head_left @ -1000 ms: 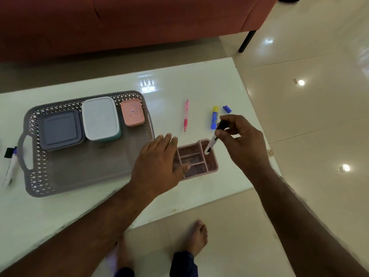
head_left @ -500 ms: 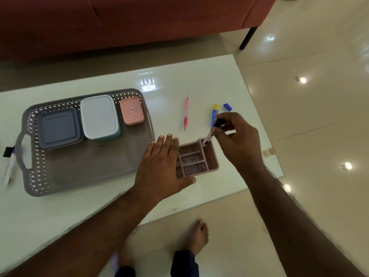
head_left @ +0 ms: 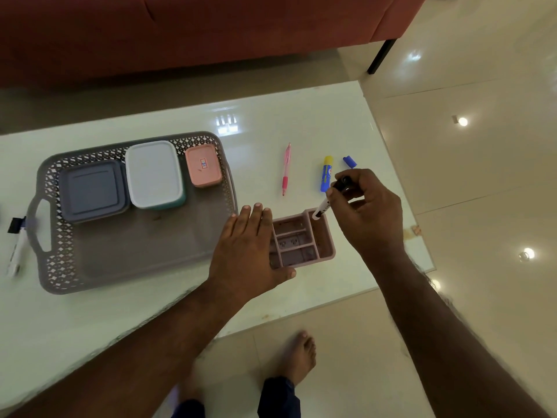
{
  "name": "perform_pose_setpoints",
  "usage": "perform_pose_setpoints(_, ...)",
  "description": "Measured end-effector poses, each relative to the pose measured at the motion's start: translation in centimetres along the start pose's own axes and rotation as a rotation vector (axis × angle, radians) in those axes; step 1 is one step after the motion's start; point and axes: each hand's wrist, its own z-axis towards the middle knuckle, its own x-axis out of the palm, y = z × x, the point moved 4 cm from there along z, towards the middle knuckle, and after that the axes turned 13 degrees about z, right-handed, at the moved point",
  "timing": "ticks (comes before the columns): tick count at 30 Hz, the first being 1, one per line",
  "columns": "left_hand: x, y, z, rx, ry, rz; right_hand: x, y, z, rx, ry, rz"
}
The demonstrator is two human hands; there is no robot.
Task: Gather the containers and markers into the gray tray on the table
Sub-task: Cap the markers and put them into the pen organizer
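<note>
Three lidded containers (head_left: 152, 176) sit in our gray tray (head_left: 60, 257) on the surface. Our left hand (head_left: 247, 251) lies flat, fingers straight, against the pink divided box (head_left: 304, 239); our right hand (head_left: 369, 212) pinches a marker (head_left: 324, 208), tip in its far compartment.

Glossy table (head_left: 301, 122), gray tray (head_left: 135, 257), pink pen (head_left: 286, 168)

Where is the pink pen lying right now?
In the head view, the slim pink pen lies on the white table, right of the gray perforated tray and left of the blue-and-yellow tube, untouched by either hand.
</note>
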Motion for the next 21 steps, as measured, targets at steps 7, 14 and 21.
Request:
perform_pose_setpoints(7,-0.1,-0.2,0.2,0.001,0.01,-0.032,2.4,-4.9,-1.1,0.152,0.201,-0.12)
perform_pose_setpoints(14,-0.2,-0.2,0.3,0.003,-0.002,-0.046,2.2,-5.4,-0.3,0.18,0.174,-0.035)
perform_pose_setpoints(21,-0.3,-0.1,0.0,-0.006,-0.033,-0.065,-0.7,-7.3,4.0,0.323,-0.161,0.126)
